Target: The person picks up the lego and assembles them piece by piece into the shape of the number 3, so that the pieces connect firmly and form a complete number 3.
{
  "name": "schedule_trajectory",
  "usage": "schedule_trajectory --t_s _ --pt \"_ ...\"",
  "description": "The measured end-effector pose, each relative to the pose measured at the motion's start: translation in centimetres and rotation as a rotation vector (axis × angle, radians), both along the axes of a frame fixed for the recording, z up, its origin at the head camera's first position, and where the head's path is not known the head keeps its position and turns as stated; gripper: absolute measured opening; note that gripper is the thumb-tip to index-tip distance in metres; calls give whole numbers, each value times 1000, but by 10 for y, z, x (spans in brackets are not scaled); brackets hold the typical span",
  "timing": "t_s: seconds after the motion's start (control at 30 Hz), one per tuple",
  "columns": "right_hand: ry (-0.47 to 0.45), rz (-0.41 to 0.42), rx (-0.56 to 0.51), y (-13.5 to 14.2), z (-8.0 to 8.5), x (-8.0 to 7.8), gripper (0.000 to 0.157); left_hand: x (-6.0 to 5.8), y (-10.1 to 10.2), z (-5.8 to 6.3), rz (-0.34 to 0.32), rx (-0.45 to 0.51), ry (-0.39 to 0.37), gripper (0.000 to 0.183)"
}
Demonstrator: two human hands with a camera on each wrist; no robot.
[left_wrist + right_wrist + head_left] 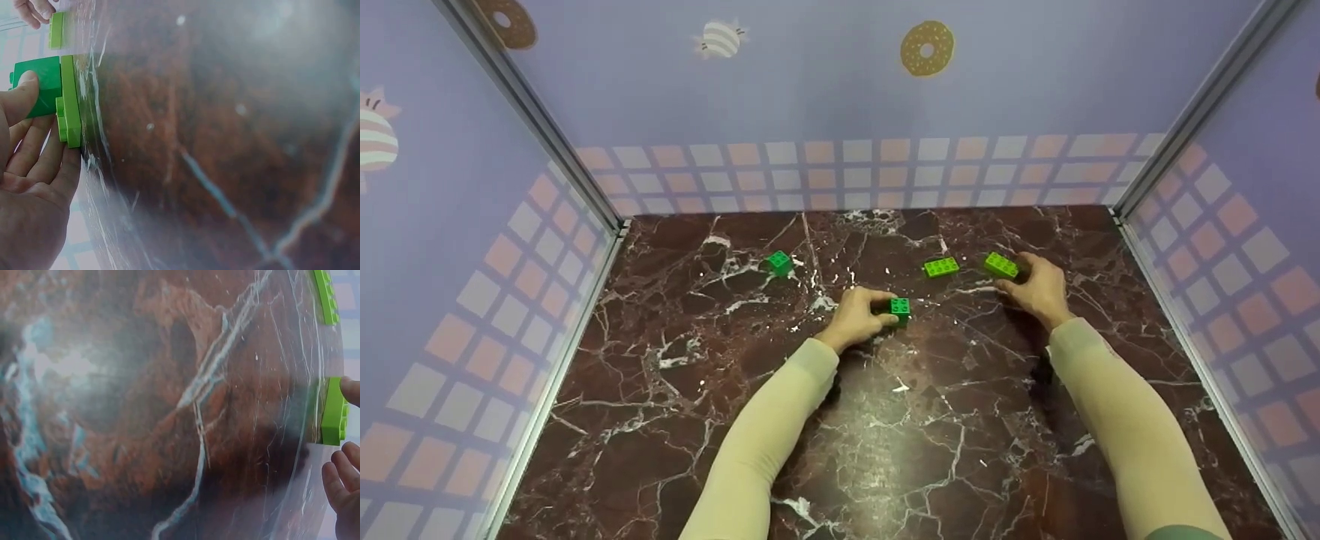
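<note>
My left hand (855, 321) pinches a dark green square toy building brick (900, 307) between thumb and fingers, with the studs upward in the head view. A lime green long brick (941, 268) lies on the tabletop beyond it and overlaps the dark green brick in the left wrist view. My right hand (1041, 289) is at the right end of another lime green brick (1000, 265). Its thumb (351, 389) overlaps that brick's upper end in the right wrist view, while the other fingers (337, 486) show a small gap below the brick.
Farther left on the dark red marbled tabletop (660, 420) stands another dark green square brick (779, 262). Lilac printed panels enclose the space: a back wall (825, 90), a left wall (435, 225) and a right wall (1260, 247), with metal strips along the sides.
</note>
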State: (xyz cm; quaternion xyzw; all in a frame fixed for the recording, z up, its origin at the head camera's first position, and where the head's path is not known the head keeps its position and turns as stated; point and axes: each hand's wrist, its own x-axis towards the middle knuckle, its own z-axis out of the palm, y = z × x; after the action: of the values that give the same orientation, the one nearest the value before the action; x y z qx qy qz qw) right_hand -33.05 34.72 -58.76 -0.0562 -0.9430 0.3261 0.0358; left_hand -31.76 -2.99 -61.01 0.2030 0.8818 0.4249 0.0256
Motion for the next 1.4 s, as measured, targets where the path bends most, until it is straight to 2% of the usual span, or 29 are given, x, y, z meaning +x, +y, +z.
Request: schedule_trajectory --t_s 0.17,0.23,0.3,0.5,0.57,0.6,0.67,0.77,0.83,0.87,0.9,1.0,1.07,1.13,1.23,1.27,1.3,1.37,1.4 --pt "-33 -15 3 0 0 -2 78 -23 1 -37 -3 -20 30 37" --pt "-34 -19 7 0 0 -3 75 -23 1 -37 -8 -20 26 35" --pt "-35 -21 20 2 0 -3 72 -22 2 -34 -10 -19 30 34" --pt "-42 -23 40 4 1 -6 64 4 1 8 -8 -19 -16 34" --pt "-45 -18 39 4 2 -7 62 8 1 16 -9 -20 -29 35" --pt "-44 -13 39 4 3 -8 61 8 1 16 -9 -19 -31 35" --pt "-41 -4 42 4 4 -9 59 -2 1 0 -11 -12 1 35" --pt "-36 5 53 3 4 -11 58 -4 0 -4 -20 3 12 35" --pt "-37 3 57 3 4 -13 58 -9 1 -14 -14 3 41 34" --pt "-39 1 58 3 4 -13 58 -4 1 -4 -13 2 24 34" --pt "-42 -1 59 4 4 -14 57 -1 1 0 -16 3 7 35" --pt "-54 -8 60 4 2 -14 54 0 2 2 -14 0 -7 35" --pt "-58 -10 63 4 0 -14 51 5 2 11 -20 0 -42 35" --pt "-56 -10 69 4 -1 -14 48 0 2 0 -15 -4 -17 35" --pt "-44 -4 76 3 -2 -15 46 1 1 0 -10 -10 -7 33" --pt "-40 -1 81 3 -3 -15 46 0 1 -5 -7 -15 13 33" --pt "-37 0 83 2 -3 -15 45 0 1 -4 -6 -18 17 33" --pt "-36 2 85 2 -2 -15 45 6 0 8 -9 -18 -3 33" --pt "-38 2 84 2 -2 -15 44 6 1 8 -11 -18 -5 34"
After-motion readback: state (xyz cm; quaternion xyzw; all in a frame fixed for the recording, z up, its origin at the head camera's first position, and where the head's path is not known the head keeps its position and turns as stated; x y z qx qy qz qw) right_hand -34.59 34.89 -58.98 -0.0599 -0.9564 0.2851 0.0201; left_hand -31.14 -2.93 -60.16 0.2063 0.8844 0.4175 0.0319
